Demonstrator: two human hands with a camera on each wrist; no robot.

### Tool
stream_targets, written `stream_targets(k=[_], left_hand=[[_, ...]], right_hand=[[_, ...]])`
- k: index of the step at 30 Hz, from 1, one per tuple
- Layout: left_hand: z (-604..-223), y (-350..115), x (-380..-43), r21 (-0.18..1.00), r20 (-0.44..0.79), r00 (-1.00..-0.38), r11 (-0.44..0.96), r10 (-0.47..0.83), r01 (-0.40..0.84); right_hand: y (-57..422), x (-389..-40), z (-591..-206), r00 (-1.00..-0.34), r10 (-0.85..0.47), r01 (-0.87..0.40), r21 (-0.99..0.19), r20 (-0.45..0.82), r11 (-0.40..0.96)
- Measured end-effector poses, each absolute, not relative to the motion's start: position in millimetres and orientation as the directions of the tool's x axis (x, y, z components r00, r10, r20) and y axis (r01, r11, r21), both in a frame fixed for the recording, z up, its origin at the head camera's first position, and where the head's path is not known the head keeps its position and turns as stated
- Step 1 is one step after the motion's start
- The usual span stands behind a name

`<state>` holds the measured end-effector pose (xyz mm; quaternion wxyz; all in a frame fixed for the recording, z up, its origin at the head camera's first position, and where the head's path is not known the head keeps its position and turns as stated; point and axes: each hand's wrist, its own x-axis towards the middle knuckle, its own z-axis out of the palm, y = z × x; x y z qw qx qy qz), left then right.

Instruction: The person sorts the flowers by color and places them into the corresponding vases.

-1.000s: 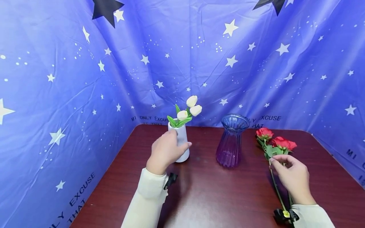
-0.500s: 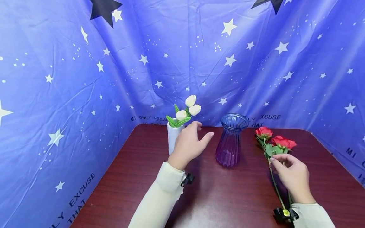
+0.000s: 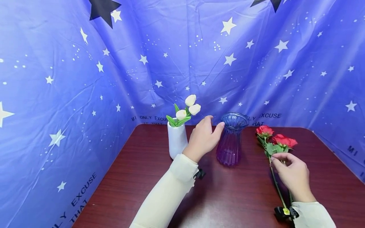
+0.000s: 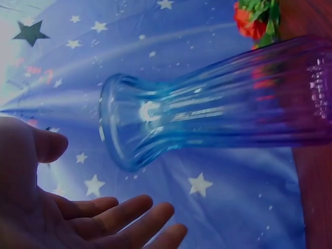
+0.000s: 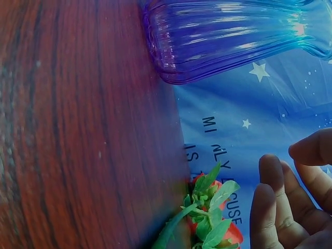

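Note:
My left hand [image 3: 203, 137] is held with thumb and fingers apart, thumb tip right at the rim of a ribbed glass vase [image 3: 229, 147], blue above and purple below. The left wrist view has the upright vase [image 4: 207, 111] lying sideways, with bare space between thumb and fingers. My right hand [image 3: 295, 177] hovers over the stems of red roses [image 3: 285, 141], which lie on the table. Loosely curled fingers [image 5: 264, 207] hold nothing in the right wrist view, beside the roses' green leaves [image 5: 210, 218]. Left of the glass vase stands a white vase [image 3: 176, 139] bearing white tulips [image 3: 195, 109].
All of this is on a dark red wooden table [image 3: 119, 190]. A blue cloth [image 3: 159, 38] with stars and lettering hangs behind the table and along both sides.
My left hand has left the white vase and moved right to the glass vase, its fingers spreading apart. The right hand has stayed over the rose stems.

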<state>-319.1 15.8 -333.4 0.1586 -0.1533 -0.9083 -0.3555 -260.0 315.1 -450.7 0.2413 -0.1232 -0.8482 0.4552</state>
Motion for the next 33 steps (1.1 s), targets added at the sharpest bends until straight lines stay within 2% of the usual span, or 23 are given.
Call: stream_targets(k=[14, 21, 27, 33], left_hand=[[-338, 46, -356, 0.686, 0.363, -0.918, 0.621, 0.158, 0.379], [-344, 51, -361, 0.726, 0.346, -0.92, 0.569, 0.183, 0.386], [-353, 55, -364, 0.733, 0.376, -0.915, 0.556, 0.15, 0.392], [-360, 61, -366, 0.724, 0.404, -0.908, 0.567, 0.114, 0.393]], right_hand=[[318, -261, -449, -0.854, 0.404, -0.01, -0.787, 0.328, 0.617], [320, -260, -450, -0.877, 0.338, -0.009, -0.713, 0.343, 0.701], [318, -258, -450, -0.891, 0.319, 0.013, -0.685, 0.322, 0.728], [317, -257, -450, -0.914, 0.295, -0.006, -0.738, 0.277, 0.675]])
